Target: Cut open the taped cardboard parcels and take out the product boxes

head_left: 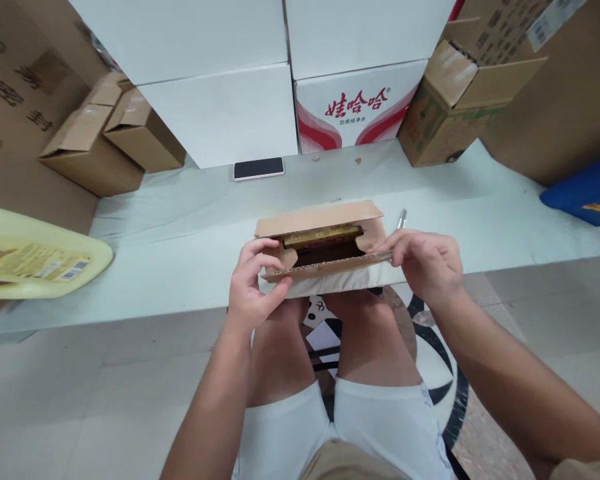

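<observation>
A small open cardboard box (320, 217) sits at the near edge of the table, its top flaps raised. Inside it a yellowish-gold pack (325, 235) lies along the far wall; the rest of the interior is dark. At the box's left end, my left hand (255, 283) pinches the front flap, thumb outside and fingers over the inner side. My right hand (427, 263) is closed at the right end, fingertips on the corner of the front flap. A slim silvery tool (403, 218) sticks up from behind those right fingers; its exact kind is unclear.
Behind stand stacked white cartons (220, 120) and a red-and-white carton (360, 110). A phone (259, 169) lies before them. Small brown boxes (147, 130) are at left, an open brown box (440, 113) at right. A yellow bottle (40, 257) and blue container (590, 190) flank the table.
</observation>
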